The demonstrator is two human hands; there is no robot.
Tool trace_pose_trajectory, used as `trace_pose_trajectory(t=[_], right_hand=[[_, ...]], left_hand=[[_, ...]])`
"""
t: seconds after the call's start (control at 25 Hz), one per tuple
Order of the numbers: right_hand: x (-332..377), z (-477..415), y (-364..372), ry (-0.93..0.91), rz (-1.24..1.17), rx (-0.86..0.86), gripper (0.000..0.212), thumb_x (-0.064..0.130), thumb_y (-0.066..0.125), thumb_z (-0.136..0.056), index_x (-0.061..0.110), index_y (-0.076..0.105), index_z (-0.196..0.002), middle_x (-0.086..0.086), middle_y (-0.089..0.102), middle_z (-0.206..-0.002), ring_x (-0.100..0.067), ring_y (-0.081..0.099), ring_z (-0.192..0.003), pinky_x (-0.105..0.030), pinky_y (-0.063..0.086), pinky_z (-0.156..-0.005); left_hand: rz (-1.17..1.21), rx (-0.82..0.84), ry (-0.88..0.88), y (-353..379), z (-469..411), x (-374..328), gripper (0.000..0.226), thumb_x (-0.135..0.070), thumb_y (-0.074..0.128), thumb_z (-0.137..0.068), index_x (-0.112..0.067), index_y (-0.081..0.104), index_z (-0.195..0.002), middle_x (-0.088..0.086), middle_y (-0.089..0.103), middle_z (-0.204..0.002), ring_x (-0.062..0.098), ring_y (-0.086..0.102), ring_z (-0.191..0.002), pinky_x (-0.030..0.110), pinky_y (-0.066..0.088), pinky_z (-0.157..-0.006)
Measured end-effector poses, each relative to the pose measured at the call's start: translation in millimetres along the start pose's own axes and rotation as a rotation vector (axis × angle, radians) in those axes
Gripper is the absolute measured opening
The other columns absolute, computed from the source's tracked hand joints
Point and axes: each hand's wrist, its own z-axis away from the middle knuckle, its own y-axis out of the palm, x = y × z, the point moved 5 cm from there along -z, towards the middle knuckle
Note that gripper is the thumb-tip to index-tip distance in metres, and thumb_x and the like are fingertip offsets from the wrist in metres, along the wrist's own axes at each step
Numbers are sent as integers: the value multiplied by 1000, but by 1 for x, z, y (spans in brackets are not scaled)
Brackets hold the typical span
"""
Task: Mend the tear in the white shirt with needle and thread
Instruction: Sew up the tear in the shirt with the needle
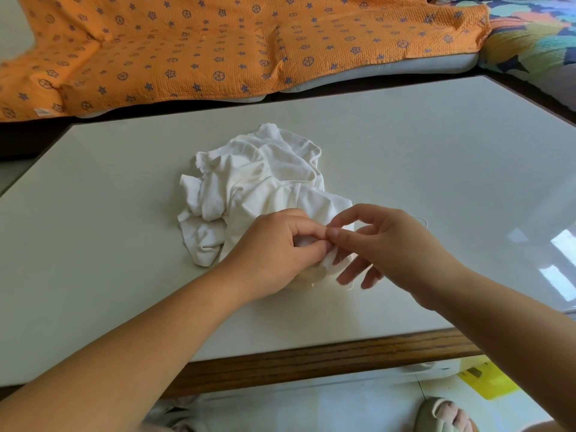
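Head view: the left hand (pixel 274 254) lies over the near edge of the shirt (pixel 258 182), fingers curled in, thumb and forefinger gripping a small fold of the white cloth; the right hand (pixel 389 244) meets it from the right, thumb and forefinger tips drawn together against that same fold, touching the left fingertips; whether they pinch cloth or a needle cannot be told, the spot being too small; the other three right fingers hang loose and spread below, above the table. A thin white thread (pixel 349 287) trails just under the right fingers; no more of it can be followed with any certainty. Both forearms are bare and reach in from the lower corners.

The shirt sits crumpled in a heap at the middle of the table (pixel 124 244), its near end lifted into the hands; the tear itself is hidden.

The table top is pale and glossy, with window light reflected at its right side; its near edge is dark wood. Beyond it lies an orange blanket (pixel 218 48) printed with blue stars and wheels, over a pale cushion; a many-coloured quilt (pixel 536 39) fills the far right corner. Below the table edge, on a pale floor, a foot in a greenish slipper (pixel 436 416) shows, with a yellow object (pixel 486 381) near it.
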Motion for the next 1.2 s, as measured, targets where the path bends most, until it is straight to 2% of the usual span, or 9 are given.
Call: trace_pose_trajectory(t=[0.16, 0.36, 0.48, 0.56, 0.68, 0.8, 0.88, 1.04, 1.2], right_hand=[[-3, -8, -14, -15, 1, -179, 9, 28, 74, -84, 19, 75, -81, -5, 67, -76, -1, 54, -52, -16, 41, -47], [-1, -24, -27, 69, -596, -197, 15, 15, 49, -101, 3, 55, -96, -13, 74, -79, -16, 68, -55, -21, 51, -46], [2, -30, -30, 49, -847, -181, 15, 11, 41, -104, 1, 48, -96, -20, 71, -77, -30, 74, -72, -29, 60, -59], [1, -35, -38, -36, -672, -292, 16, 15, 40, -105, 4, 48, -97, -19, 71, -81, -31, 74, -79, -36, 61, -72], [7, -33, -52, -202, 26, -498, 14, 25, 41, -104, 18, 47, -93, 2, 74, -81, -14, 69, -83, -29, 55, -72], [12, -32, -48, -319, 449, -457, 14, 25, 38, -103, 16, 44, -94, 10, 69, -87, -6, 57, -70, -25, 39, -57], [10, -35, -45, -347, 639, -400, 13, 23, 39, -103, 15, 44, -95, 8, 69, -88, -5, 50, -61, -27, 40, -64], [12, -31, -37, -309, 533, -176, 12, 27, 53, -97, 24, 55, -86, 20, 72, -82, -6, 62, -77, -19, 45, -65], [15, -21, -23, -293, 358, -13, 7, 30, 73, -84, 24, 69, -82, 13, 74, -87, 2, 66, -87, -17, 54, -74]], left_hand=[[23, 0, -18, -1, -2, 1, 11, -21, 73, -88, -31, 78, -91, -13, 64, -80, 0, 59, -74, 14, 47, -74], [50, 13, -75, -1, -3, 4, 11, -23, 73, -88, -31, 79, -91, -17, 66, -84, -7, 59, -77, 6, 43, -75], [76, 45, -92, 0, -2, 5, 12, -23, 72, -89, -31, 79, -94, -15, 68, -91, -8, 60, -85, 3, 41, -77], [117, 70, -119, -1, -2, 6, 12, -22, 72, -89, -30, 79, -93, -15, 71, -94, -9, 62, -90, 2, 42, -79], [153, 138, -183, -2, -1, 10, 10, -26, 72, -89, -33, 78, -92, -22, 73, -96, -9, 64, -95, 5, 45, -84], [200, 189, -240, -3, 0, 14, 10, -25, 71, -89, -29, 79, -94, -19, 75, -98, -6, 66, -99, 16, 48, -94], [236, 201, -271, -4, 0, 15, 10, -22, 71, -89, -26, 79, -94, -16, 76, -98, -4, 67, -98, 18, 49, -92], [273, 165, -296, -8, -2, 17, 11, -19, 69, -90, -23, 80, -92, -12, 77, -96, -2, 68, -96, 20, 49, -93], [283, 152, -288, -8, -3, 17, 9, -21, 72, -88, -24, 81, -89, -8, 77, -96, 6, 69, -100, 27, 50, -99]])
